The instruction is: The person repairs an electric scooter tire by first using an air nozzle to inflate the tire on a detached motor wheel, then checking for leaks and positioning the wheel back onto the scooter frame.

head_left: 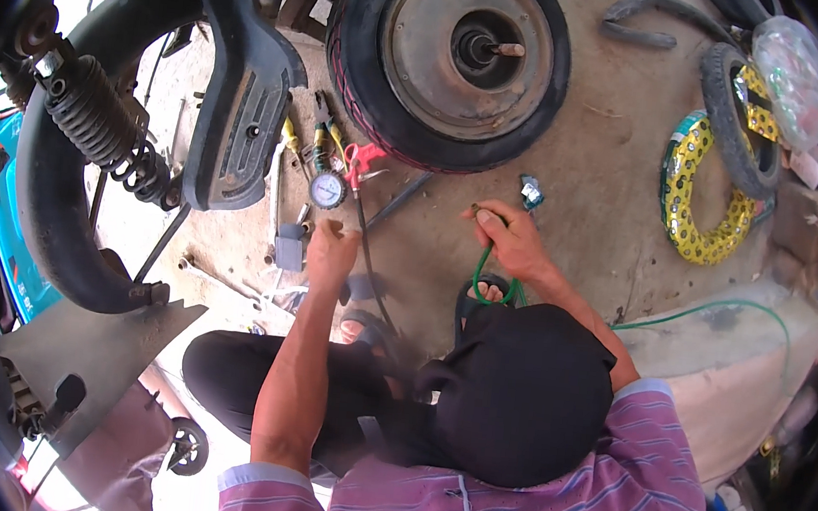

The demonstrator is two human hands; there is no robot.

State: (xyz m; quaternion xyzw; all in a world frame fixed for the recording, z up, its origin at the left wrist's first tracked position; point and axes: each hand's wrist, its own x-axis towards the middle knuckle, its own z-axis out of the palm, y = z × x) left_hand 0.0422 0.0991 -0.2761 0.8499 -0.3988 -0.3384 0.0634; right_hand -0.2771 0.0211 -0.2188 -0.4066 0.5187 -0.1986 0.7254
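Note:
My right hand (514,241) is closed around the end of a green hose (483,263), which has a small brass-coloured tip. The hose loops down and runs off to the right. My left hand (332,253) has its fingers curled in, just below a round pressure gauge (327,189); whatever it may hold is hidden. Around the gauge lie a red inflator gun (363,159), pliers (321,139) and a yellow-handled screwdriver (290,136). A small grey block (289,247) is beside my left fingers. Ahead stands a wheel (448,57) with a black tyre and a metal hub.
On the left, a scooter's black mudguard (70,193), spring shock absorber (107,118) and footboard (234,130) stand close. Wrenches (229,283) lie on the floor. At right are a yellow-wrapped tyre (701,239), a bare tyre (736,129) and a clear plastic bag (795,81).

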